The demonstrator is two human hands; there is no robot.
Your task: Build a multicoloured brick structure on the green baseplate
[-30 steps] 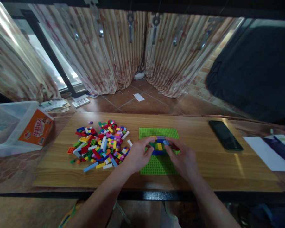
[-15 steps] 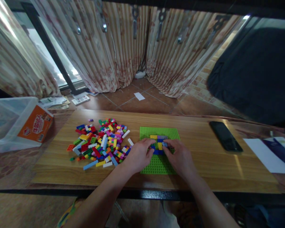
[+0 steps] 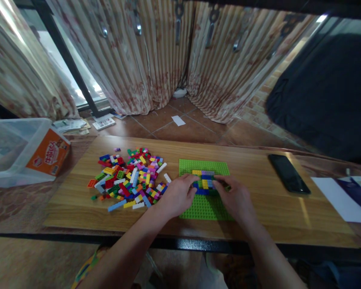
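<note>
A low structure of building bricks (image 3: 203,192), with blue, yellow, grey and light blue pieces, sits on a light green baseplate (image 3: 192,210). My left hand (image 3: 180,194) grips its left side, with index finger and thumb bent against the bricks. On the other side, my right hand (image 3: 234,196) has its thumb and fingers closed at the structure's right end, beside a light blue brick (image 3: 210,184). The fingers partly hide both ends of the structure. A loose pile of colourful bricks (image 3: 134,180) lies to the left of the baseplate.
A wooden board (image 3: 156,224) lies under the bricks. At its right are a black phone (image 3: 289,174) and white paper (image 3: 339,198). A clear plastic bin (image 3: 15,152) with an orange label stands at the far left. Striped curtains (image 3: 144,72) hang beyond the table.
My right hand has shifted slightly right along the structure's right end, leaving the light blue brick more exposed. My left hand stays at the left side. The whole view has shifted slightly.
</note>
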